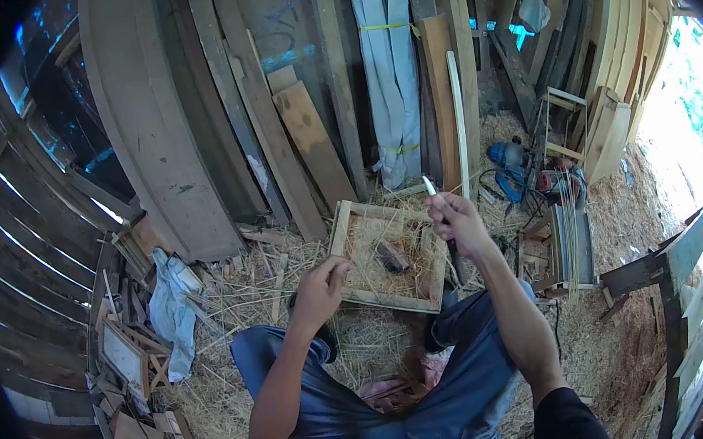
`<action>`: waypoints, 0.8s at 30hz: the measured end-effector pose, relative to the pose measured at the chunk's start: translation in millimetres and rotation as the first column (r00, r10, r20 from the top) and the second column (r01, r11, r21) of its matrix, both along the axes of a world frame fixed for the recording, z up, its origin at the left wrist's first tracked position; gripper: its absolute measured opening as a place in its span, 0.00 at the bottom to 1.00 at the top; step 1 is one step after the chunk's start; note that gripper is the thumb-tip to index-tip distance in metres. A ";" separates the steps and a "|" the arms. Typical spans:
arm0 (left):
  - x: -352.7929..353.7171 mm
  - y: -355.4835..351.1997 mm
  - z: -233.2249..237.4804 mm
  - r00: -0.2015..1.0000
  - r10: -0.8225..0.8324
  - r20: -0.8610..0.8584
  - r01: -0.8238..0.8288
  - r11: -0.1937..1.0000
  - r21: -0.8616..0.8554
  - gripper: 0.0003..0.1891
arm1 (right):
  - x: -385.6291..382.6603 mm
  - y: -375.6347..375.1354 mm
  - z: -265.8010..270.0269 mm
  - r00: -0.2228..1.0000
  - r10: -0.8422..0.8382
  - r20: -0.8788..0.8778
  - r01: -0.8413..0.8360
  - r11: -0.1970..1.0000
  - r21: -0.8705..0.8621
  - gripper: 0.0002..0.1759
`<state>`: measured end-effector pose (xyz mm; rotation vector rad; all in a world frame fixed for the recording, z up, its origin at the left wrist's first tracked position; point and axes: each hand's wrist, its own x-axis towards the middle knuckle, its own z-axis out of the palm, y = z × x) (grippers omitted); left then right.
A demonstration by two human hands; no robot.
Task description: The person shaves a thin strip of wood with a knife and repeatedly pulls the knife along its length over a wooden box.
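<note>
My right hand (457,220) is closed around a knife (430,186), whose short pale pointed blade sticks up above the fingers. A dark length below that fist, beside the wrist, looks like its handle. My left hand (319,293) is raised to the left with thumb and fingers pinched together; anything between them is too small to make out. Beneath and between both hands lies a shallow wooden frame tray (368,298) holding fine shavings and a dark brown block (392,258). The two hands are apart.
Boards (162,136) and a wrapped pale bundle (390,74) lean along the wall ahead. Blue power tools (508,168) and a small rack with thin strips (568,226) stand at right. Wood scraps and a pale cloth (177,306) lie left. Shavings cover the floor.
</note>
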<state>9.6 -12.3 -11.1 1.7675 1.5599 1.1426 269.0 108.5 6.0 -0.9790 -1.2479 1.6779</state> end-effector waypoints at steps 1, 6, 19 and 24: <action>6.4 1.1 -1.8 1.000 -0.019 0.000 0.019 1.000 0.015 0.07 | -6.2 -8.3 1.7 1.000 0.009 -0.022 -0.009 1.000 -0.008 0.17; 23.9 7.7 0.1 1.000 -0.013 -0.009 0.013 0.999 0.046 0.07 | -50.6 -35.5 -13.4 0.958 0.284 -0.030 -0.284 0.958 -0.032 0.17; -0.4 -1.1 6.3 0.998 -0.061 -0.030 0.060 0.997 -0.045 0.09 | 5.1 2.7 -4.4 0.999 0.014 -0.051 -0.016 1.000 -0.027 0.17; -5.3 -4.1 3.6 0.996 -0.088 -0.028 0.088 0.996 0.021 0.09 | 9.0 4.7 -4.7 0.998 0.008 -0.067 -0.011 0.999 -0.042 0.16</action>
